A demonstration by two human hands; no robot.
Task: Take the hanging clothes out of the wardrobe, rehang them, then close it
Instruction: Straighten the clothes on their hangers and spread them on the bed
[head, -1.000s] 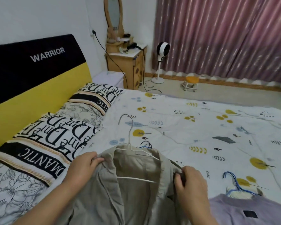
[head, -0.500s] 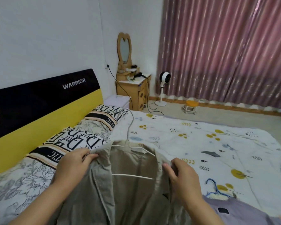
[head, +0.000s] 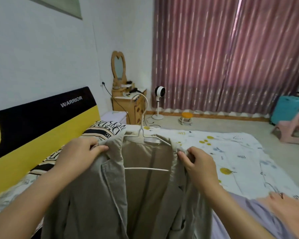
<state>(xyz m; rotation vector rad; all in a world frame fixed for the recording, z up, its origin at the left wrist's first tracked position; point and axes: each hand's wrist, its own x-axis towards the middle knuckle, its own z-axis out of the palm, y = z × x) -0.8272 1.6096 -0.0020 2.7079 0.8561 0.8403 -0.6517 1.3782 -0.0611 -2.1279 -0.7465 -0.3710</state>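
Note:
A beige jacket [head: 145, 195] hangs on a white hanger [head: 143, 133] and is held up above the bed. My left hand [head: 79, 152] grips its left shoulder and my right hand [head: 198, 164] grips its right shoulder. The hanger's hook stands upright above the collar and its crossbar shows inside the open front. A lilac garment [head: 248, 219] lies on the bed at the lower right, partly hidden behind my right arm. The wardrobe is out of view.
The bed [head: 223, 152] with a patterned white sheet fills the middle, with pillows [head: 107, 130] and a black and yellow headboard [head: 41, 121] at the left. Beyond stand a wooden dresser [head: 129, 107], a fan [head: 159, 100], a small stool [head: 186, 118], a pink chair [head: 293, 130] and curtains [head: 223, 54].
Both hands have lifted the jacket off the bed to an upright hold. The view has tilted upward, so more wall and curtain show. The blue hanger has dropped out of sight.

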